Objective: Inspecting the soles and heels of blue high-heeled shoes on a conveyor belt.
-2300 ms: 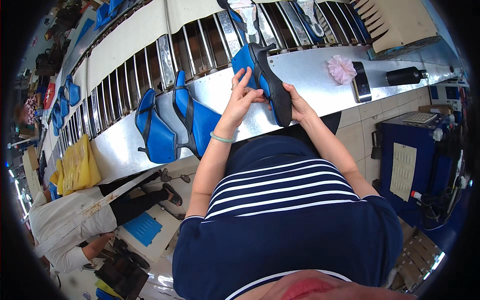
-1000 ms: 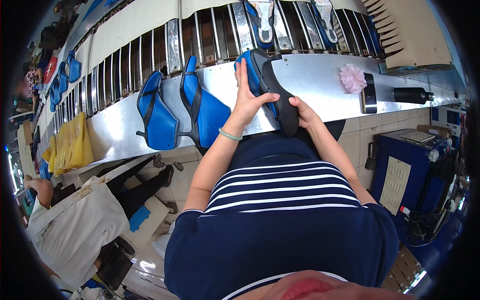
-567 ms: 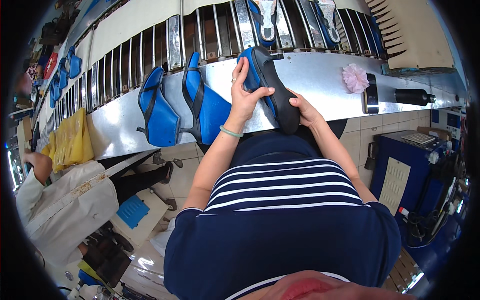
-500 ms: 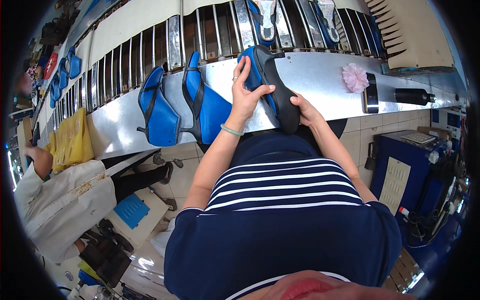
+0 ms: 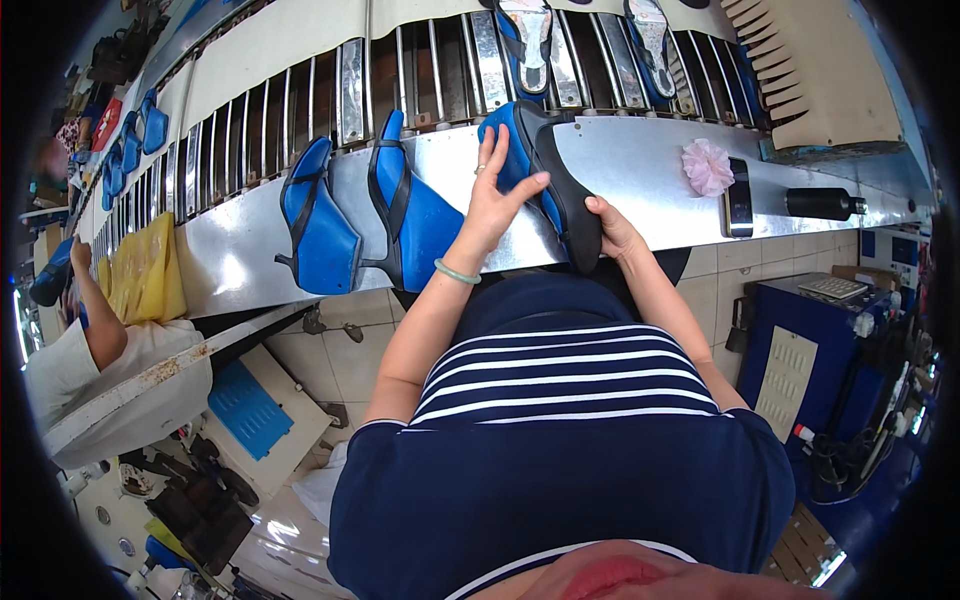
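Note:
A shoe on a blue last (image 5: pixel 578 215) is held between my hands above the metal ledge, its black sole turned mostly to the right. My left hand (image 5: pixel 490 200) lies along the blue side, fingers extended and thumb by the sole's edge. With thumb on the sole, my right hand (image 5: pixel 618 230) grips the end nearest my body; its other fingers are largely hidden. Left of my hands, a blue last with black straps (image 5: pixel 425 215) rests on the ledge. Beside it lies another strapped blue last (image 5: pixel 322 225).
Metal conveyor rollers (image 5: pixel 430 75) run behind the ledge (image 5: pixel 230 245), carrying sandals with pale soles (image 5: pixel 535 45). To the right are a pink scrunchie (image 5: pixel 708 167), a phone (image 5: pixel 739 205) and a black bottle (image 5: pixel 822 203). A co-worker's arm (image 5: pixel 100 315) is at far left, near yellow plastic (image 5: pixel 150 275).
My grip on the shoe stays nearly the same, and the view shifts slightly. At far left, the co-worker's arm has moved and a blue-and-black shoe now shows by that hand.

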Action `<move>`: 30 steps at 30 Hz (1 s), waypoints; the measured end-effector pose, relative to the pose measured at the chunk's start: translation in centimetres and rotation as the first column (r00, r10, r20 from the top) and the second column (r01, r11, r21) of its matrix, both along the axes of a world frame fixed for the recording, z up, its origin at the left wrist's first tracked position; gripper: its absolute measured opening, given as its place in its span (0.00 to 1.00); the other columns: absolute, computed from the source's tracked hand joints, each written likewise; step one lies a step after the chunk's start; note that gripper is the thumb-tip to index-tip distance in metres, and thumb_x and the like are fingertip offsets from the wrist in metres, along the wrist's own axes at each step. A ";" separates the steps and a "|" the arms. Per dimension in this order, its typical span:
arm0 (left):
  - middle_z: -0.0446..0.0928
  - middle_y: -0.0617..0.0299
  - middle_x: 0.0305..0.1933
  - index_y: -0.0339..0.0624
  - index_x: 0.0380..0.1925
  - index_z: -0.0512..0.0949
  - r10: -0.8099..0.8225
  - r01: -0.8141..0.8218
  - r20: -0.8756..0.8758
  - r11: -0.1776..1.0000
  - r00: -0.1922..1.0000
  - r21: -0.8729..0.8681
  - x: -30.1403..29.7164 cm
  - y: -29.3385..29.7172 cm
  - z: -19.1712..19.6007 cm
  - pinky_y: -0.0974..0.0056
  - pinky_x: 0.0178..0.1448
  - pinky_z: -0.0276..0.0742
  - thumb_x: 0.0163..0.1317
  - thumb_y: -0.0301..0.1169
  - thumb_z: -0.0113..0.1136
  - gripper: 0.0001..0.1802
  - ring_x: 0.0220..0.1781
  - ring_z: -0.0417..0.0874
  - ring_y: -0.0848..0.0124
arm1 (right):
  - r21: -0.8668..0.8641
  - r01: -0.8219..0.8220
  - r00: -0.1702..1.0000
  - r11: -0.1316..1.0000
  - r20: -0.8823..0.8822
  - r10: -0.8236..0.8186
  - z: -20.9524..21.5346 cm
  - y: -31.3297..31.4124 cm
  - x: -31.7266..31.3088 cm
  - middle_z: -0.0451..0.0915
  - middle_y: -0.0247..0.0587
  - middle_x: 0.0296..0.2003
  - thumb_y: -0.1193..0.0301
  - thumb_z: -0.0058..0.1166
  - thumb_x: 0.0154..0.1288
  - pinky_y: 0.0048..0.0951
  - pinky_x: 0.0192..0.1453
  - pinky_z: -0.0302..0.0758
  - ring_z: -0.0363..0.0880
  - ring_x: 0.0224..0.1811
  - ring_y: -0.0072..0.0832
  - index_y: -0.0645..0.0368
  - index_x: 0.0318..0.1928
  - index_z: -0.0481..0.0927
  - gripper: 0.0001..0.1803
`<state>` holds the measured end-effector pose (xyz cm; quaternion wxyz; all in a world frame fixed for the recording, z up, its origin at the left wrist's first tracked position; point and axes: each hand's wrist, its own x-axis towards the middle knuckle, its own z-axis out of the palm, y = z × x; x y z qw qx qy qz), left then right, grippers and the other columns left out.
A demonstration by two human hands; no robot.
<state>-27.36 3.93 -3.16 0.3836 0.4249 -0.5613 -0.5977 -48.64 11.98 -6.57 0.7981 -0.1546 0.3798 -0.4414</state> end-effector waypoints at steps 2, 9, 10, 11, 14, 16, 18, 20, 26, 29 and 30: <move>0.38 0.43 0.81 0.44 0.77 0.49 -0.019 0.019 0.002 1.000 1.000 -0.009 -0.6 0.2 0.0 0.51 0.80 0.45 0.53 0.46 0.76 0.59 0.83 0.37 0.50 | 0.006 0.007 1.000 1.000 -0.006 -0.007 -0.1 0.0 -0.2 0.83 0.47 0.48 0.52 0.68 0.55 0.29 0.52 0.84 0.86 0.44 0.30 0.67 0.62 0.72 0.41; 0.34 0.38 0.81 0.44 0.78 0.39 0.109 -0.057 0.288 0.981 0.951 -0.183 -2.1 -1.7 -0.5 0.28 0.74 0.32 0.45 0.58 0.76 0.71 0.82 0.29 0.40 | -0.047 -0.065 0.997 0.997 -0.043 0.063 1.3 -0.4 0.4 0.79 0.47 0.52 0.51 0.68 0.53 0.30 0.51 0.84 0.84 0.47 0.29 0.67 0.69 0.63 0.50; 0.35 0.38 0.81 0.43 0.78 0.40 0.109 -0.051 0.298 0.979 0.948 -0.198 -2.2 -2.1 -0.4 0.25 0.73 0.31 0.45 0.58 0.76 0.71 0.82 0.29 0.40 | -0.063 -0.078 0.996 0.995 -0.050 0.075 1.4 -0.4 0.5 0.78 0.48 0.53 0.51 0.68 0.52 0.30 0.52 0.84 0.84 0.48 0.28 0.67 0.70 0.61 0.52; 0.35 0.38 0.81 0.43 0.78 0.41 0.109 -0.044 0.308 0.976 0.945 -0.212 -2.1 -2.4 -0.3 0.23 0.71 0.30 0.44 0.57 0.77 0.71 0.82 0.29 0.40 | -0.064 -0.078 0.996 0.995 -0.049 0.075 1.4 -0.4 0.5 0.78 0.48 0.53 0.51 0.68 0.52 0.30 0.52 0.84 0.84 0.48 0.28 0.67 0.70 0.61 0.52; 0.40 0.39 0.80 0.42 0.77 0.44 0.076 -0.005 0.315 0.975 0.946 -0.220 -1.8 -2.9 -0.2 0.29 0.75 0.37 0.44 0.55 0.77 0.68 0.81 0.33 0.40 | -0.060 -0.083 0.995 0.995 -0.069 0.079 1.4 -0.5 0.5 0.78 0.48 0.54 0.50 0.68 0.50 0.28 0.52 0.84 0.83 0.48 0.28 0.67 0.71 0.60 0.54; 0.42 0.40 0.79 0.42 0.76 0.46 0.085 -0.016 0.268 0.968 0.960 -0.249 -1.7 -3.0 -0.4 0.35 0.76 0.41 0.44 0.52 0.78 0.67 0.81 0.37 0.41 | -0.060 -0.086 0.994 0.994 -0.077 0.081 1.3 -0.5 0.5 0.78 0.47 0.54 0.51 0.68 0.51 0.28 0.54 0.82 0.83 0.49 0.29 0.66 0.71 0.60 0.53; 0.45 0.41 0.78 0.42 0.76 0.47 0.093 -0.029 0.221 0.960 0.971 -0.278 -1.4 -3.0 -0.5 0.41 0.78 0.46 0.44 0.49 0.79 0.65 0.80 0.41 0.42 | -0.085 -0.083 0.993 0.993 -0.088 0.076 1.1 -0.5 0.5 0.78 0.46 0.54 0.52 0.68 0.51 0.28 0.55 0.81 0.83 0.50 0.28 0.65 0.71 0.60 0.52; 0.49 0.43 0.75 0.41 0.75 0.49 0.089 -0.066 0.092 0.971 0.992 -0.231 -0.7 -2.8 -0.6 0.52 0.78 0.52 0.44 0.42 0.80 0.63 0.79 0.48 0.45 | -0.109 -0.080 0.993 0.991 -0.097 0.070 1.7 -0.5 0.9 0.78 0.46 0.55 0.54 0.69 0.51 0.28 0.56 0.81 0.82 0.50 0.28 0.64 0.72 0.61 0.51; 0.55 0.53 0.74 0.48 0.77 0.47 -0.031 0.022 -0.281 0.999 0.959 -0.037 1.5 -2.1 -0.1 0.57 0.76 0.58 0.63 0.38 0.67 0.49 0.73 0.62 0.59 | -0.192 -0.123 0.944 0.974 -0.326 0.055 2.8 -1.0 1.6 0.73 0.45 0.63 0.62 0.71 0.50 0.29 0.67 0.70 0.75 0.61 0.30 0.63 0.72 0.63 0.50; 0.48 0.67 0.81 0.52 0.77 0.49 0.124 0.033 -0.681 0.977 0.722 0.212 1.6 -1.5 1.6 0.57 0.80 0.55 0.80 0.42 0.30 0.29 0.79 0.55 0.65 | -0.327 -0.175 0.857 0.929 -0.515 -0.020 3.1 -1.1 2.4 0.75 0.44 0.62 0.70 0.74 0.49 0.31 0.67 0.70 0.76 0.60 0.31 0.61 0.72 0.64 0.49; 0.48 0.67 0.81 0.52 0.77 0.49 0.121 0.036 -0.678 0.976 0.725 0.213 1.7 -1.5 1.4 0.57 0.80 0.55 0.80 0.42 0.30 0.29 0.79 0.55 0.65 | -0.336 -0.190 0.841 0.922 -0.540 -0.024 3.3 -1.0 2.7 0.75 0.45 0.62 0.70 0.76 0.47 0.31 0.67 0.70 0.76 0.60 0.31 0.61 0.72 0.64 0.51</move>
